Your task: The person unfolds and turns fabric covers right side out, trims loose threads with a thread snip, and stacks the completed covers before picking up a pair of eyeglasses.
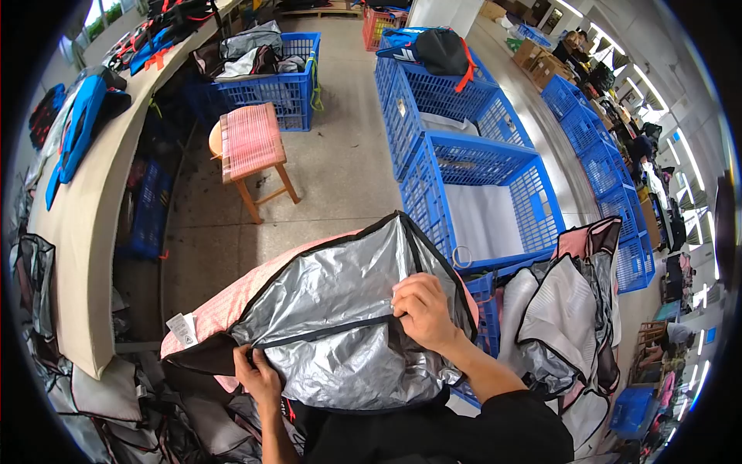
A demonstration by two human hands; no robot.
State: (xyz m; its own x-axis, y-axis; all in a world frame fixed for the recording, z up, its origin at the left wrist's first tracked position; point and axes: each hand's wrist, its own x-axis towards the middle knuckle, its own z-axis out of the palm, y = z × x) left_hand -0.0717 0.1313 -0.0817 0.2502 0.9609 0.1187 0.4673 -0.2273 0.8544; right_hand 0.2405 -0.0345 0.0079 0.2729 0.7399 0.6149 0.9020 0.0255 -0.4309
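Observation:
A silver-lined bag (332, 286) with black edge binding and pink outer fabric is spread out in front of my body. It looks turned inside out, and a black-bound seam runs across its lining. My left hand (259, 375) pinches the bag near the dark corner at its lower left. Close by, a white label (183, 329) sticks out from the pink edge. With fingers curled, my right hand (425, 309) grips the lining near the right end of the seam. The fingertips of that hand are partly hidden.
Blue crates (479, 201) stand ahead on the right, beside more silver-lined pieces (568, 317). A wooden stool (251, 143) with a pink woven cover is on the floor ahead. Along the left runs a pale table (85, 255), with piled pieces (147, 417) below. Another filled blue crate (286, 100) stands farther back.

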